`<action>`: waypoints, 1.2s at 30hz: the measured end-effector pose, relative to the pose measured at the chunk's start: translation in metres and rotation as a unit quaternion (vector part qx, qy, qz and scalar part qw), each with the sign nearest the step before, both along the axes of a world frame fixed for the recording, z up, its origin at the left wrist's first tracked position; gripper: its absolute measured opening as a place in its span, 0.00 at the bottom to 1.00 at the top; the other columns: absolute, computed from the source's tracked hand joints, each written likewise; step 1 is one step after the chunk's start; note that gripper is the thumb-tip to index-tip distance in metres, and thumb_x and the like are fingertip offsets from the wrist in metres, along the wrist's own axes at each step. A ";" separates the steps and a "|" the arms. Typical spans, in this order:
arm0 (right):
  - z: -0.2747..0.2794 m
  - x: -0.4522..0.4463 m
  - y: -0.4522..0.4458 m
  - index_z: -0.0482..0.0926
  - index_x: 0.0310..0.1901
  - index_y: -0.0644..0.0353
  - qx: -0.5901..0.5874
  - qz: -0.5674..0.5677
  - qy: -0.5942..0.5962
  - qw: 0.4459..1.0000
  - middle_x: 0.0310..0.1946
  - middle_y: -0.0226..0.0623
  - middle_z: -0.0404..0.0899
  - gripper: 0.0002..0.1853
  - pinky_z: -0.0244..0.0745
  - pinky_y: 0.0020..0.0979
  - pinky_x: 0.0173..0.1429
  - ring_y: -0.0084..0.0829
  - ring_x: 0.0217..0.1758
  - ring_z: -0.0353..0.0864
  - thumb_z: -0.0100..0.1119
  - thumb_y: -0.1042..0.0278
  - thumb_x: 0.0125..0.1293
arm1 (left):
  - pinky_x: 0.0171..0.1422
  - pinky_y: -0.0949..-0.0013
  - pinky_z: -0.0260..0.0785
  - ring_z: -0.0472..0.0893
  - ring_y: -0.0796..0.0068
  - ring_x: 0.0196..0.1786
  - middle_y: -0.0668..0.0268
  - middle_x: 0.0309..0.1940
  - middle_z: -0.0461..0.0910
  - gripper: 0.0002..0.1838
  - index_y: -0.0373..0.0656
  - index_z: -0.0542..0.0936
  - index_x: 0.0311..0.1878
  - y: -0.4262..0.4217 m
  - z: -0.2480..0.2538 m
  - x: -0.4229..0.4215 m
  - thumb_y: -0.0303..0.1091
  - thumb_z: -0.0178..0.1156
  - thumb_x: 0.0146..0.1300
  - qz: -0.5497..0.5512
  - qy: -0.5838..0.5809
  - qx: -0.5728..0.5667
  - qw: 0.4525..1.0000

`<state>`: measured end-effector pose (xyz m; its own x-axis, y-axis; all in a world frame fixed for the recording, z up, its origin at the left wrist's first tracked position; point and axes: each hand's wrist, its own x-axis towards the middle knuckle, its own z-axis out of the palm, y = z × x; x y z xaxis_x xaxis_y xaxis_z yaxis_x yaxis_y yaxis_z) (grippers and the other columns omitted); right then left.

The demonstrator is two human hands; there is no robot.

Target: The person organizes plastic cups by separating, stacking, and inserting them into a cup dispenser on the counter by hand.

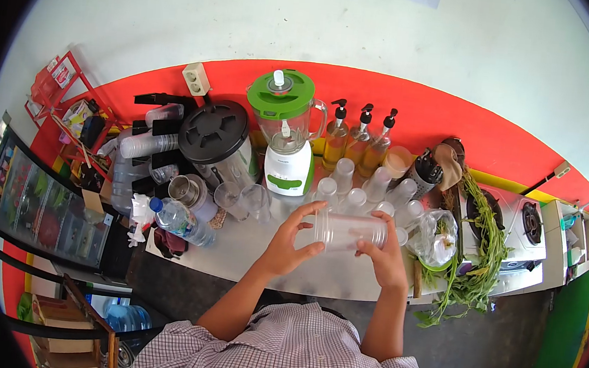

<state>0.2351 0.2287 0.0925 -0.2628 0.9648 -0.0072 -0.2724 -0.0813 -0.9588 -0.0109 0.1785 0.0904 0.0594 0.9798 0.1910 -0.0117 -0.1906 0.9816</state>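
Observation:
A clear plastic cup (346, 232) is held sideways in front of me, above the counter's near edge. Several rim lines show at its left end, so it may be a nested stack. My left hand (293, 243) curves around the rim end, thumb below and fingers above. The base end is in my right hand (383, 256), its thumb pressed on the near side. Just beyond my hands stand several upside-down clear cups (343, 174) in a group. Two clear goblet-like glasses (256, 200) stand left of them.
A green-lidded blender (287, 166) stands at the back, beside pump bottles (358, 140) of amber liquid. Left are a large black-lidded container (215, 135) and a water bottle (182, 222). Leafy greens (481, 249) hang over the counter's front edge near a gas stove (516, 217).

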 end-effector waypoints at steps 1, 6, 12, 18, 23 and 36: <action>0.012 0.006 -0.004 0.66 0.72 0.58 0.009 0.067 -0.038 0.997 0.54 0.36 0.82 0.33 0.81 0.29 0.43 0.27 0.49 0.85 0.73 0.65 0.72 | 0.78 0.53 0.64 0.72 0.59 0.75 0.63 0.78 0.71 0.43 0.46 0.69 0.81 -0.002 0.005 -0.002 0.42 0.74 0.64 -0.009 0.057 0.055 0.997; 0.017 0.008 -0.015 0.72 0.63 0.58 0.058 0.183 -0.065 0.979 0.47 0.34 0.84 0.24 0.75 0.24 0.33 0.24 0.38 0.87 0.70 0.54 0.76 | 0.73 0.54 0.65 0.71 0.59 0.74 0.55 0.75 0.73 0.40 0.37 0.74 0.74 -0.003 0.017 0.000 0.57 0.64 0.69 -0.074 0.106 0.203 0.971; 0.038 -0.026 -0.029 0.75 0.57 0.61 -0.045 0.076 0.030 0.996 0.39 0.38 0.88 0.32 0.69 0.22 0.23 0.27 0.28 0.87 0.51 0.33 0.81 | 0.76 0.47 0.63 0.71 0.47 0.71 0.45 0.73 0.72 0.37 0.39 0.77 0.70 -0.003 0.033 0.003 0.58 0.65 0.68 0.039 0.114 0.323 0.939; 0.034 -0.052 -0.030 0.77 0.51 0.61 -0.133 0.033 0.058 0.989 0.34 0.40 0.87 0.26 0.67 0.23 0.19 0.26 0.21 0.83 0.54 0.40 0.79 | 0.75 0.46 0.64 0.72 0.47 0.69 0.43 0.73 0.68 0.36 0.38 0.73 0.71 -0.012 0.011 0.000 0.54 0.65 0.69 0.087 0.142 0.352 0.921; 0.040 -0.085 -0.027 0.75 0.50 0.60 -0.032 0.001 0.008 0.999 0.34 0.40 0.86 0.22 0.68 0.24 0.20 0.26 0.19 0.79 0.56 0.45 0.79 | 0.75 0.48 0.64 0.68 0.51 0.73 0.47 0.72 0.66 0.36 0.38 0.67 0.74 -0.017 0.009 -0.015 0.49 0.64 0.70 0.121 0.043 0.285 0.950; 0.051 -0.168 -0.026 0.75 0.54 0.60 0.128 0.026 -0.012 0.991 0.37 0.36 0.83 0.25 0.74 0.26 0.29 0.24 0.30 0.81 0.62 0.44 0.74 | 0.79 0.50 0.60 0.64 0.51 0.78 0.51 0.74 0.63 0.42 0.42 0.63 0.79 -0.045 0.047 -0.109 0.34 0.68 0.62 0.119 0.084 0.193 0.970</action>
<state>0.0674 0.2029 0.1430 -0.3140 0.9214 0.2290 -0.2506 0.1522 -0.9560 -0.1197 0.1340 0.1376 -0.0972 0.8269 0.5539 0.2313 -0.5225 0.8206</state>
